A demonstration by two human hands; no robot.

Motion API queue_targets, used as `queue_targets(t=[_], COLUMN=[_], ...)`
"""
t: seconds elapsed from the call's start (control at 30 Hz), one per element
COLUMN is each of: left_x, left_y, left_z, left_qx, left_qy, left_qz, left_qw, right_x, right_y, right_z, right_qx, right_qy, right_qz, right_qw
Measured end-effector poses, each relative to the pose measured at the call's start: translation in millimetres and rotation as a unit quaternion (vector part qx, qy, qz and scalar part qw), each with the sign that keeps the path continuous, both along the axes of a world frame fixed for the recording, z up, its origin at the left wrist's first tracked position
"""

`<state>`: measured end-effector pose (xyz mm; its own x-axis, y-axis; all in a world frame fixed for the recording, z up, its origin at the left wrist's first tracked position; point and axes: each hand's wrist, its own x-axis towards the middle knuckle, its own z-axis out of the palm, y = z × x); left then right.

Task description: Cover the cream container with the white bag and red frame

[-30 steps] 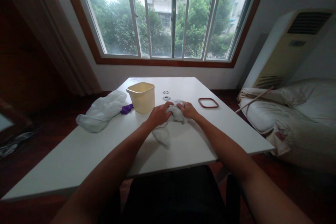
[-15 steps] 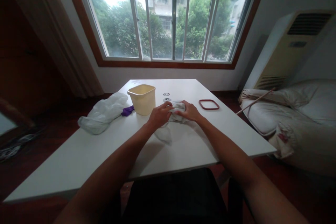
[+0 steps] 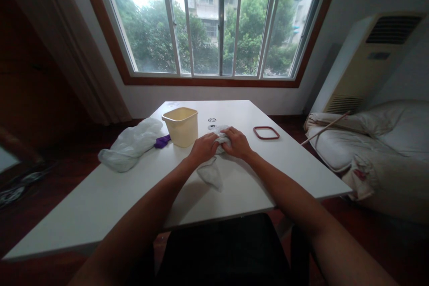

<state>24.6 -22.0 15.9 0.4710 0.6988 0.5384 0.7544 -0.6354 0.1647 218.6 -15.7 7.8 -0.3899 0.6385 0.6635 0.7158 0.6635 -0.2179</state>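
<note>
Both my hands are closed on a crumpled, thin whitish plastic bag over the middle of the table. My left hand grips its left side, fingers curled. From the right, my right hand bunches the same bag, its fingers bent over the top. A loose end of the bag droops toward me below the hands. Just left of my left hand stands a cream plastic bin, upright and without a lid. To the right of my right hand lies a reddish-brown rounded square frame, flat on the table.
The white table stands before a window. On its left lie a large crumpled translucent bag and a purple item beside the bin. A covered sofa with a thin stick is at the right.
My right hand has shifted slightly left, closer to my left hand, and the bag is more bunched between them. Its loose end hangs a little lower and shows more.
</note>
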Motion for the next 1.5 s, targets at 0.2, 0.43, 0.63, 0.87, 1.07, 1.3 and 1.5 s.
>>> queue_targets(t=[0.2, 0.43, 0.63, 0.87, 1.07, 1.3, 1.5], left_x=[-2.9, 0.3, 1.7, 4.8, 6.0, 1.2, 6.0], left_y=[0.0, 3.5, 3.7, 7.8, 7.9, 5.3, 4.7], left_z=[0.6, -2.5, -2.8, -1.9, 1.6, -0.9, -5.3], left_qx=[-0.013, -0.04, -0.075, -0.089, -0.188, -0.442, -0.435], left_qy=[-0.082, -0.158, -0.22, -0.181, -0.251, -0.297, -0.369], left_qz=[-0.034, -0.041, 0.016, 0.023, -0.113, -0.175, -0.216], left_qw=[0.996, 0.986, 0.973, 0.979, 0.943, 0.828, 0.793], right_x=[-1.5, 3.4, 3.4, 2.8, 0.6, -0.1, 6.3], right_y=[3.4, 9.0, 5.0, -0.3, 6.3, 14.1, 4.7], right_z=[-1.5, -0.8, -0.2, 6.2, 3.1, 0.1, 8.3], right_qx=[-0.008, 0.015, 0.058, 0.108, 0.11, 0.109, 0.098], right_qy=[-0.007, 0.02, 0.048, 0.022, -0.019, -0.06, 0.006], right_qz=[-0.019, -0.004, -0.03, -0.018, -0.012, -0.023, -0.04], right_qw=[1.0, 1.0, 0.997, 0.994, 0.994, 0.992, 0.994])
